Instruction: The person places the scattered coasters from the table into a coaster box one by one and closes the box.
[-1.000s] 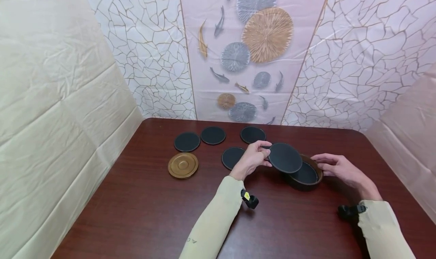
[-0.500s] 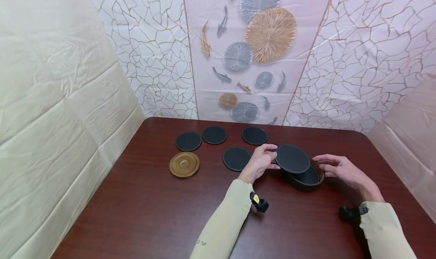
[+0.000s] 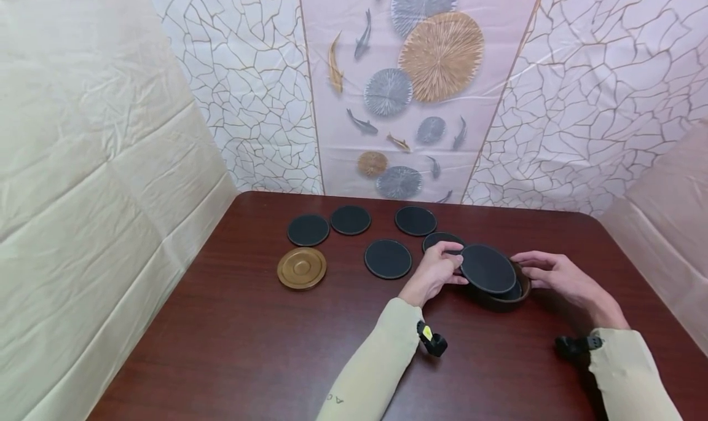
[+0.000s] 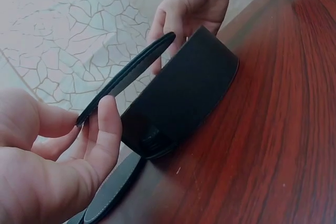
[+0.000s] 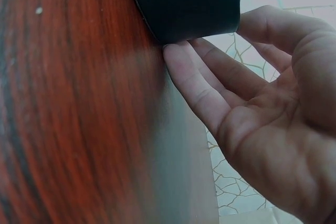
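Note:
My left hand point(image 3: 434, 275) pinches a round black coaster point(image 3: 488, 269) by its left edge, thumb on one face and fingertips on the other. The coaster is tilted over the mouth of a round dark coaster holder point(image 3: 500, 305) and covers most of the opening. The holder's brown inner wall shows at the right, with a dark surface inside. My right hand point(image 3: 566, 283) rests its fingertips on the holder's right side. In the right wrist view these fingers point(image 5: 202, 87) touch the outer wall down near the table, with the thumb at the upper edge.
Several more black coasters lie flat on the dark wood table point(image 3: 265, 353), including one coaster point(image 3: 388, 259) left of the left hand. A gold-brown ringed disc point(image 3: 301, 268) lies farther left. A patterned cloth wall point(image 3: 265, 101) stands behind the table.
My left hand has moved right and slightly toward me, carrying the coaster farther over the holder. Another coaster on the table now shows behind the hand. The right hand stays at the holder.

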A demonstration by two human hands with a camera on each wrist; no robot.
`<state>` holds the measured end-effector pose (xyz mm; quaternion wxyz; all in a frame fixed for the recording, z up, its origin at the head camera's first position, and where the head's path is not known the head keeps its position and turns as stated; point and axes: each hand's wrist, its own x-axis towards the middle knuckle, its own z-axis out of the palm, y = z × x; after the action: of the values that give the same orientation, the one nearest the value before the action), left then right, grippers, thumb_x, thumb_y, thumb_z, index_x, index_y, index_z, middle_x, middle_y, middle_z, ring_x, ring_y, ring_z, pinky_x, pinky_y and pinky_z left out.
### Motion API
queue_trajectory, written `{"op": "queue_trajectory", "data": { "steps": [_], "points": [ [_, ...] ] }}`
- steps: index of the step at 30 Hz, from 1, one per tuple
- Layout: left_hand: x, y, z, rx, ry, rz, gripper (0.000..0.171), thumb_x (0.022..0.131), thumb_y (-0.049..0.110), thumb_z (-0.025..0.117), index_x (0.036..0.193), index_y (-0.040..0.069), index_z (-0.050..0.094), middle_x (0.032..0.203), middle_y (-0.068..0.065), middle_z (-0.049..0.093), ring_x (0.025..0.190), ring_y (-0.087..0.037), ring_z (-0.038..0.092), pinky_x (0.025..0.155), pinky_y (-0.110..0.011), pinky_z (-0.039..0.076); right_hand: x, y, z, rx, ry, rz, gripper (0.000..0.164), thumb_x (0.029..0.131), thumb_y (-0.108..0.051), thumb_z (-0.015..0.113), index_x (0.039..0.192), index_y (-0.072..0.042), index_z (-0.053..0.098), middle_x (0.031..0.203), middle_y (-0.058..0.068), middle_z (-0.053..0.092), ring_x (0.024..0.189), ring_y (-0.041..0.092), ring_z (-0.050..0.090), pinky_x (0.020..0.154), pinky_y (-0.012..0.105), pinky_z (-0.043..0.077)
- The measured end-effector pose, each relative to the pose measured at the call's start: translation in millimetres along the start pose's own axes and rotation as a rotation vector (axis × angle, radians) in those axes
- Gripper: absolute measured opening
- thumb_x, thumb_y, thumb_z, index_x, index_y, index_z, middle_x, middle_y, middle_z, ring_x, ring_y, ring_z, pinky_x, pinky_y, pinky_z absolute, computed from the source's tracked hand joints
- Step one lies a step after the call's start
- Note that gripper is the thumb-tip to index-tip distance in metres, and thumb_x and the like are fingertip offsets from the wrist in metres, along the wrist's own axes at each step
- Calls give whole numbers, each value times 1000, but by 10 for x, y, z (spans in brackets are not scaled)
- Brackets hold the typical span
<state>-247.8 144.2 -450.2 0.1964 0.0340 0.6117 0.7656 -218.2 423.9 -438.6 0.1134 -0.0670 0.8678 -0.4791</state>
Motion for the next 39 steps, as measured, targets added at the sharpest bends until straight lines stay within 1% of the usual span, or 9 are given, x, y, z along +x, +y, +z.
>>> {"op": "queue_trajectory", "data": {
  "steps": [4, 7, 11, 14, 21, 28, 32, 35, 39],
  "points": [
    [6, -1, 38, -25, 45, 1, 27, 95, 1, 58, 120, 11, 62, 89, -8, 60, 69, -20, 56, 61, -38, 60, -7, -3, -9, -6, 1, 1, 50, 96, -26, 64, 137, 0, 52, 115, -11, 64, 92, 7, 67, 76, 29, 59],
    [9, -7, 68, -35, 54, -1, 28, 95, 0, 59, 121, 9, 62, 90, -9, 60, 68, -20, 56, 61, -39, 60, -20, 2, -15, -18, 9, 1, 50, 96, -25, 64, 137, 0, 51, 118, -3, 66, 91, 8, 67, 76, 28, 58],
    [5, -34, 87, -23, 22, -5, 30, 95, -1, 58, 124, 6, 60, 90, -9, 61, 68, -19, 61, 63, -39, 60, -34, 7, -20, -37, 13, 5, 49, 96, -25, 63, 137, 0, 51, 121, 6, 65, 89, 9, 67, 74, 28, 58],
    [0, -59, 88, -10, -9, -8, 30, 95, -3, 57, 125, 4, 59, 89, -9, 61, 68, -19, 63, 65, -40, 60, -32, 4, -13, -28, 6, 6, 49, 97, -24, 63, 137, 0, 51, 121, 8, 65, 89, 10, 67, 75, 28, 58],
    [-2, -67, 87, 2, -17, -11, 29, 92, -5, 59, 121, 1, 60, 85, -9, 60, 67, -18, 60, 62, -37, 60, -14, -16, 0, -23, -7, -7, 47, 97, -23, 62, 137, 0, 51, 126, 16, 61, 91, 11, 68, 77, 30, 59],
    [-35, -58, 89, 86, 7, -37, 21, 89, -3, 67, 108, 5, 65, 77, -6, 62, 63, -16, 58, 52, -26, 53, -4, -15, 15, -30, -2, 16, 47, 98, -25, 61, 138, -2, 51, 129, 22, 59, 93, 14, 68, 78, 29, 59],
    [-52, -43, 102, 130, -13, -31, 19, 88, -5, 67, 106, 1, 65, 88, -19, 68, 63, -14, 58, 50, -23, 51, -10, -11, 14, -24, 0, 9, 48, 98, -24, 61, 139, -1, 50, 130, 27, 57, 90, 14, 68, 76, 29, 59],
    [-64, -34, 112, 156, -9, -31, 17, 88, -4, 66, 105, -1, 64, 96, -25, 69, 62, -14, 58, 48, -21, 49, -16, -10, 9, -21, -1, 0, 49, 98, -23, 61, 139, 1, 49, 131, 29, 56, 89, 14, 68, 75, 29, 59],
    [-82, -2, 88, 186, -17, -27, 18, 89, -1, 67, 107, 0, 65, 97, -25, 69, 62, -14, 58, 49, -21, 48, -13, -8, 14, -21, -8, 2, 49, 98, -23, 61, 139, 0, 49, 131, 29, 56, 88, 14, 67, 74, 29, 58]
  ]
}}
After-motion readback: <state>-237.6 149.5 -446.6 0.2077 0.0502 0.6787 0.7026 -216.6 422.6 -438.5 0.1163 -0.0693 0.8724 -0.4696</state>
